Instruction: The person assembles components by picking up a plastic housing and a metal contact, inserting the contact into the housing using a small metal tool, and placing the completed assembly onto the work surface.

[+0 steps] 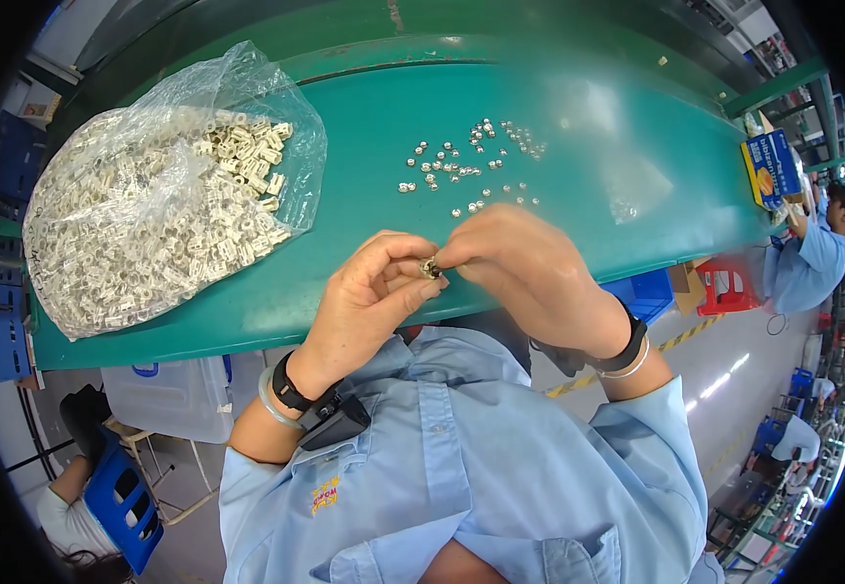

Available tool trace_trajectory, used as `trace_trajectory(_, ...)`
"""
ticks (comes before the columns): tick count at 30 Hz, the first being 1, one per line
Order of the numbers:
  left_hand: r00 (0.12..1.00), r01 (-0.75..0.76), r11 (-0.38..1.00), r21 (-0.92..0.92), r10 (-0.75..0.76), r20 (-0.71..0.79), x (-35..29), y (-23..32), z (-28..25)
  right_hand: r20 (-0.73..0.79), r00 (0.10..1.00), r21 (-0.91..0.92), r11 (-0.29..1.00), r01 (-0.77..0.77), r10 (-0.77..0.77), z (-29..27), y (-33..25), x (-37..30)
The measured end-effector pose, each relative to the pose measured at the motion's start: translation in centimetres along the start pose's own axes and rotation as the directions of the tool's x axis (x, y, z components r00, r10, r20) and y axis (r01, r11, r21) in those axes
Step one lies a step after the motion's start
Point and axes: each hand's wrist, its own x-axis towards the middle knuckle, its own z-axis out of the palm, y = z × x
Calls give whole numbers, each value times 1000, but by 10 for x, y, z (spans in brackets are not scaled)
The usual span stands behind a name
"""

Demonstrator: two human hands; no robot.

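My left hand pinches the small cream part at dial centre, seemingly steadying it | right hand curled, fingertips against it, can't tell its grip | clear bag, 9 o'clock; metal pieces, 12–1, likely for easy reach

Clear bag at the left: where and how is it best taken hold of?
Probably by the loose, crumpled film at the far right corner of the clear bag, pinched by the left hand coming from the right: that film sticks out past the cream parts, while the packed body bulges.
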Motion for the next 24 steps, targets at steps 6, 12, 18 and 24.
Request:
trace_trajectory(6,1000,-12,998,62,12,-5,-1,-2,-2,60,998,-36,999,19,-16,-1,0,4)
trace_trajectory(12,1000,-19,994,109,19,7,-1,-5,-4,118,993,-59,998,35,-28,-4,-1,8)
trace_trajectory(18,1000,-28,997,78,27,10,-2,-4,-3,191,980,-106,991,77,-55,-4,-2,12)
trace_trajectory(24,1000,-20,999,36,20,5,-2,-4,-5,200,978,-169,981,97,-62,2,2,10)
